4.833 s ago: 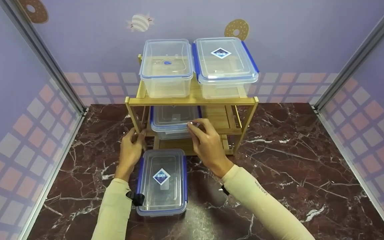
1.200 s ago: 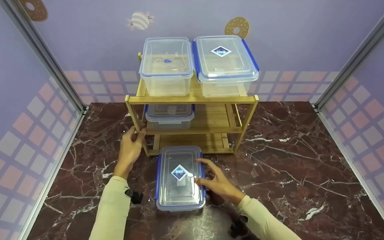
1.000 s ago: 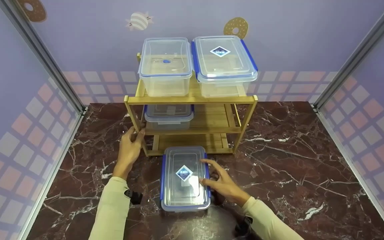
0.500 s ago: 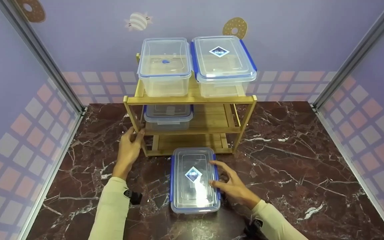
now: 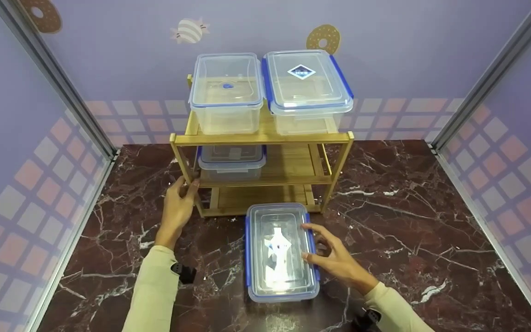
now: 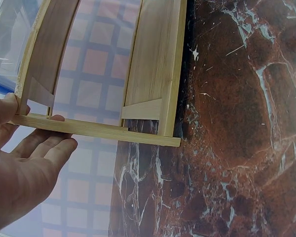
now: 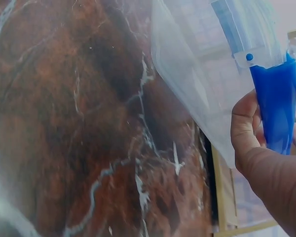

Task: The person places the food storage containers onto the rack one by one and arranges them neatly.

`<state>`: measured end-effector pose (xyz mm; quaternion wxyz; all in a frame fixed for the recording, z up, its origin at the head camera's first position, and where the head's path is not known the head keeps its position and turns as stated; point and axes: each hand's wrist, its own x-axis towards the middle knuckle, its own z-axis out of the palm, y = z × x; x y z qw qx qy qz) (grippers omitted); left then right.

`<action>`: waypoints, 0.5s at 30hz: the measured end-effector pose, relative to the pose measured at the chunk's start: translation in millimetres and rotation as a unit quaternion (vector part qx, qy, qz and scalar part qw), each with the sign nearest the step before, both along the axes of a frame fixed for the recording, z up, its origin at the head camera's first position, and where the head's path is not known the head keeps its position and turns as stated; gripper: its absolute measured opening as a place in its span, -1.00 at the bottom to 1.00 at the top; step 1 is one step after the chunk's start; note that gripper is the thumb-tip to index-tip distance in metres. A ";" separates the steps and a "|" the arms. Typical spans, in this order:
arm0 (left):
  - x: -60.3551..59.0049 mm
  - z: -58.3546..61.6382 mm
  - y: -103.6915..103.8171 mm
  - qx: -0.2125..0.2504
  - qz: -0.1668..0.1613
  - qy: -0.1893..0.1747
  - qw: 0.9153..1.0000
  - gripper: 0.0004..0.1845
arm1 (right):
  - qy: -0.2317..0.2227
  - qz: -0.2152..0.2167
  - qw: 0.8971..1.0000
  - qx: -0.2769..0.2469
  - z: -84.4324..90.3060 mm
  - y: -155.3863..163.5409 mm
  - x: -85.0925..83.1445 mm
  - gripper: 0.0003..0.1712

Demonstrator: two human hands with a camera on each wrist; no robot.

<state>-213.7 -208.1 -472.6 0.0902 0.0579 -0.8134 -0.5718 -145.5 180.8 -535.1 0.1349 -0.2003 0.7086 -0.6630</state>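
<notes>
We begin at the right hand (image 5: 337, 260), whose grip pinches the right long edge of the clear lidded container (image 5: 280, 251): fingertips lie on the lid, and the right wrist view shows the thumb and fingers curled round the blue side latch (image 7: 275, 106). Over the last second this hand has slid the box sideways across the tabletop (image 5: 408, 221), toward 3 o'clock. It has gone from in front of the rack's left half to in front of its right half, still lengthwise and still touching the marble. Glare now whitens the lid where a diamond label showed a moment ago.

At 10 o'clock from the box, our left hand (image 5: 179, 207) has not shifted. Its grip stays loose, fingers nearly straight, steadying the left front post of the bamboo rack (image 5: 265, 138); the left wrist view shows the fingers under a low crossbar (image 6: 96, 129).

On the rack's middle shelf the smaller container (image 5: 231, 161) now sits pushed well in at the left, so the free space beside it lies straight ahead at 12 o'clock from the box in hand. We judge the sideways slide has lined it up with that gap. Two larger containers (image 5: 270, 90) stand side by side on the top.
</notes>
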 end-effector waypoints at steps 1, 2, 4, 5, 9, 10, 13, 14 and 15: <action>-0.1 -0.3 -0.3 0.001 -0.001 0.000 1.000 -0.65 | 0.004 -0.002 1.000 0.002 1.9 2.3 0.7 -0.20; 0.0 -0.2 -0.4 0.001 -0.002 0.001 1.000 -0.66 | 0.007 -0.003 1.000 0.003 3.7 4.5 1.4 -0.20; -0.2 -0.2 -0.4 0.001 0.001 0.002 1.000 -0.67 | 0.014 -0.005 1.000 0.006 7.8 8.9 2.9 -0.19; -0.4 -0.1 -0.3 0.001 0.003 0.003 1.000 -0.67 | 0.015 -0.006 1.000 0.003 9.9 11.0 3.6 -0.19; -0.6 0.4 -0.2 -0.002 0.005 0.002 1.000 -0.66 | 0.027 -0.010 1.000 0.001 18.9 19.1 5.3 -0.20; -0.7 0.4 -0.1 -0.002 0.006 0.003 1.000 -0.67 | 0.031 -0.009 0.999 -0.002 20.9 20.7 5.6 -0.20; -0.7 0.2 0.2 -0.001 0.007 0.005 1.000 -0.67 | 0.040 -0.007 0.999 -0.011 26.6 24.9 6.8 -0.21; -0.6 0.2 0.4 -0.001 0.008 0.006 1.000 -0.68 | 0.043 -0.007 0.999 -0.014 28.4 26.0 7.4 -0.21; -0.4 0.3 0.6 -0.002 0.009 0.007 1.000 -0.68 | 0.047 -0.007 0.999 -0.016 30.4 26.9 7.9 -0.21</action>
